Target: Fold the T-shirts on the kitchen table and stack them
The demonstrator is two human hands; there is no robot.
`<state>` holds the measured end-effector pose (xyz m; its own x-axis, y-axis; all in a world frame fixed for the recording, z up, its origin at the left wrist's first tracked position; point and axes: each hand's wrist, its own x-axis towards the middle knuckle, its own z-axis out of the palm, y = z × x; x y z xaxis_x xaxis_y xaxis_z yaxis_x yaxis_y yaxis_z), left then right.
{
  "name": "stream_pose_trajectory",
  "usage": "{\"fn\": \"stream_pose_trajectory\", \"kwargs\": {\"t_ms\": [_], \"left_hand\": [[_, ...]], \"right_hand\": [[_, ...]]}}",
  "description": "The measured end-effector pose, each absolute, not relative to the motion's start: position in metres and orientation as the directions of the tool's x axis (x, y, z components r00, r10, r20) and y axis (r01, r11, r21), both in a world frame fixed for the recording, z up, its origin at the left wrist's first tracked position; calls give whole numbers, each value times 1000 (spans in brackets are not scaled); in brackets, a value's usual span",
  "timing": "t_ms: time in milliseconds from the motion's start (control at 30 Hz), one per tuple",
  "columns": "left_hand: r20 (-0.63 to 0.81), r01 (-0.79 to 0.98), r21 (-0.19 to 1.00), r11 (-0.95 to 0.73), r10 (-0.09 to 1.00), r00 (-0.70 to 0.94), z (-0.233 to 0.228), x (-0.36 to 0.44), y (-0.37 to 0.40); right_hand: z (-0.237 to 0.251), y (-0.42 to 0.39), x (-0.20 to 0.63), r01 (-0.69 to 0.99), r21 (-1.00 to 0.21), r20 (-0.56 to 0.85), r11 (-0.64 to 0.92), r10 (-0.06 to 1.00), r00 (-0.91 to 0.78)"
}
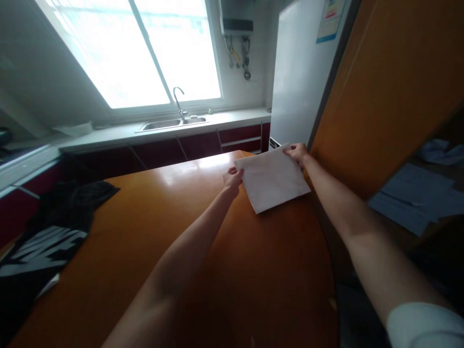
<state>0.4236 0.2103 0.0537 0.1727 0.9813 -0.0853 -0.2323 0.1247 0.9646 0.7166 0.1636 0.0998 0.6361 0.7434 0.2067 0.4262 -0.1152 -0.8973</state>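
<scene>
A white sheet of paper [273, 180], or a thin stack of it, is held between my two hands over the far right part of the wooden table [174, 212]. My left hand [233, 180] pinches its left far corner, thumb on top. At the right far corner my right hand [297, 152] grips it, fingers closed on the edge. The sheet tilts toward me, and its near edge casts a shadow on the table. Whether it touches the tabletop, I cannot tell.
Dark clothing [54, 241] with white lettering lies over the table's left edge. Behind the table run a counter [116, 133] with a sink [163, 125] and tap. A fridge [300, 72] and a wooden panel [391, 82] stand at the right, with papers [416, 193] on a low shelf.
</scene>
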Motion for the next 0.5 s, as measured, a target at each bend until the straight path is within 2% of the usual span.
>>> {"fn": "stream_pose_trajectory", "kwargs": {"t_ms": [133,300,433,500], "left_hand": [[-164,-198,961,194,974,160,22,432,232],[-174,-150,969,197,972,155,5,437,248],[-121,-76,988,132,983,135,6,437,247],[-9,-15,1000,11,994,105,12,436,238]], "right_hand": [[59,195,720,465,-848,164,-253,710,685],[41,212,735,537,-756,168,-374,682,712],[33,209,728,589,-669,169,-454,678,716],[30,204,718,670,-581,253,-462,680,688]]}}
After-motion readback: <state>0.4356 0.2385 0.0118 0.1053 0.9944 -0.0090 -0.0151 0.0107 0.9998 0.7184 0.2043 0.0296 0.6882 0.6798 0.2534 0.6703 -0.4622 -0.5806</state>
